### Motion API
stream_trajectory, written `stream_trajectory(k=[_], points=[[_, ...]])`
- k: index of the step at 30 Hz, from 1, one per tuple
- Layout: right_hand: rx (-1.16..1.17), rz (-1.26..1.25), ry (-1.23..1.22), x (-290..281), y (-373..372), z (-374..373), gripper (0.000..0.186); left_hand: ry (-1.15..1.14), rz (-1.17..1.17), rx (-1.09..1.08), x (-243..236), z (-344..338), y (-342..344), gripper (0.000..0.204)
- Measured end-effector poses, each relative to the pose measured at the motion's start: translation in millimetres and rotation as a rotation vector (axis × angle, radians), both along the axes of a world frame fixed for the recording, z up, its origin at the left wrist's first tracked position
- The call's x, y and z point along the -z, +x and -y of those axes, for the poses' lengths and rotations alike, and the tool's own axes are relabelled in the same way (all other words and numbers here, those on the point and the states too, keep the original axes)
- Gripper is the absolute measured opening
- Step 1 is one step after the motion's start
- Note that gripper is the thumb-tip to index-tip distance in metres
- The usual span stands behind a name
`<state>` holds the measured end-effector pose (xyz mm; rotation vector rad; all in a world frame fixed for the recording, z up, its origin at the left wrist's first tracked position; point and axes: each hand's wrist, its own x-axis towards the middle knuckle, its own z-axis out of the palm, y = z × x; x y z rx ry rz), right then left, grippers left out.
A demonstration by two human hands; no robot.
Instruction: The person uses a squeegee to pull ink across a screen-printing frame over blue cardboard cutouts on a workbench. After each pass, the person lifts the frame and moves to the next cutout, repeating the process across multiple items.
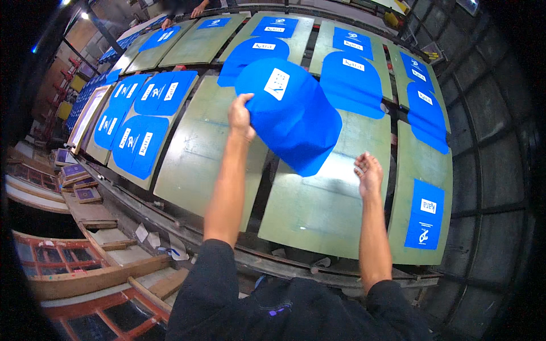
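Observation:
My left hand (241, 118) grips the edge of a blue printed fabric piece (293, 119) with a rounded end and a white label print. The piece hangs tilted in the air over greenish flat boards (324, 210). To the right of it my right hand (368, 173) is raised above a board, fingers partly curled and apart, touching no fabric. Beyond the held piece, another rounded blue fabric piece (352, 85) lies flat. A small blue printed rectangle (425, 213) lies on the board to the right of my right hand.
More blue printed pieces (139, 146) lie on boards at the left. Across the table a co-worker's hand (199, 9) rests near the far boards. Wooden screen frames (85, 307) are stacked at the lower left. Dark panelled wall (483, 170) stands at the right.

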<state>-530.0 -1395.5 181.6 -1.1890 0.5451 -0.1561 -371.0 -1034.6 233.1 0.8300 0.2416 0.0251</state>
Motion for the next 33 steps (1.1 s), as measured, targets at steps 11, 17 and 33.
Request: stream_trajectory(k=[11, 17, 33], points=[[0.307, -0.398, -0.371, 67.8, -99.5, -4.6, 0.021, 1.105, -0.224, -0.158, 203.2, -266.7, 84.4, 0.031], [0.488, -0.459, -0.383, 66.3, -185.2, 64.3, 0.017, 1.569, -0.357, -0.331, 220.4, -312.4, 86.4, 0.035], [0.704, -0.499, -1.008, 48.4, -296.9, 336.2, 0.03, 1.352, 0.008, -0.088, 170.3, 26.6, -197.3, 0.046]])
